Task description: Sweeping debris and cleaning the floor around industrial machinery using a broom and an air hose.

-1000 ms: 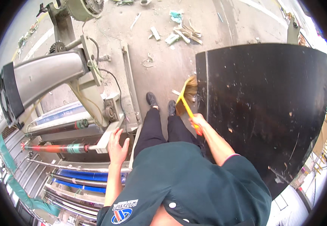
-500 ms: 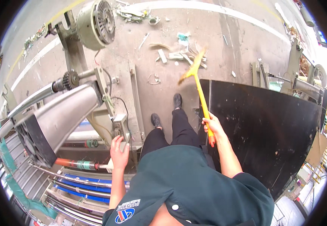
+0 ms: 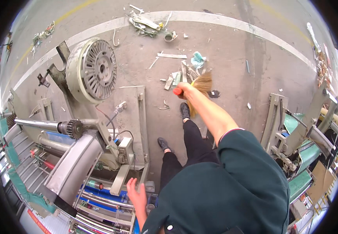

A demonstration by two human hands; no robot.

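Note:
My right hand (image 3: 184, 88) is closed round the handle of a broom (image 3: 203, 82), near its red end. The handle points up toward me, so most of it is hidden behind the hand. Straw-coloured bristles fan out on the floor beyond, beside a heap of pale scraps (image 3: 176, 79) and a crumpled light-blue piece (image 3: 198, 60). My left hand (image 3: 137, 192) holds nothing. Its fingers are apart, next to the rollers and metal frame of the machine (image 3: 118, 183) on my left.
Beyond the broom lies a second scrap pile (image 3: 143, 24) with a short tube (image 3: 169, 36) beside it. A large finned wheel (image 3: 100, 69) juts out at the left. More machinery (image 3: 280, 132) stands at the right, and debris (image 3: 323, 64) lines the far right.
My right hand has swung forward and left with the broom, bringing its bristles nearer my feet. The large black panel at the right has gone from view. My left hand stays open.

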